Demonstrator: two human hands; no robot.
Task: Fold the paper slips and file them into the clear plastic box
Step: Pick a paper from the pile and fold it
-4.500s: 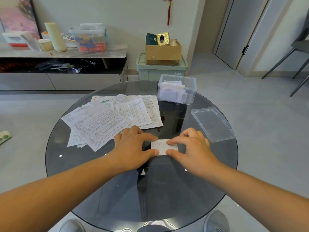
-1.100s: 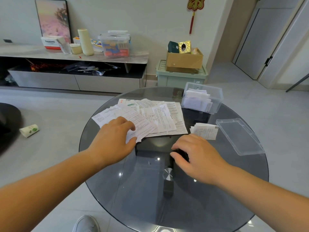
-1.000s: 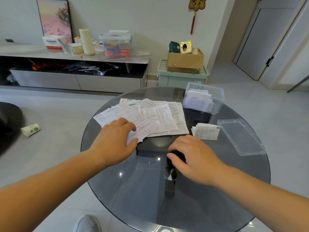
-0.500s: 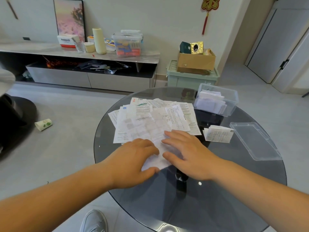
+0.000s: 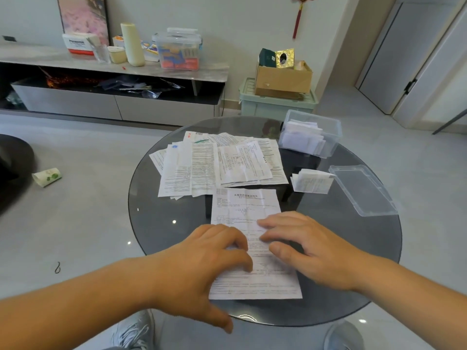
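Left hand [image 5: 202,258], right hand [image 5: 310,246] press white printed paper sheet [image 5: 246,205] flat.
Smooth round dark glass table [image 5: 164,223]: sheet could skid, fold crooked.

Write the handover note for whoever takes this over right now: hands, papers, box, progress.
Left hand: bent fingertips rest on the sheet, no grip. Right hand: fingers flat on the same sheet.
Sheet lies unfolded at the front of the glass table; unfolded pile behind it; folded slip beside the lid; clear box open at far right, filed slips inside.
Done: some slips filed.
Left: fold this sheet and the pile, file them and the loose folded slip.
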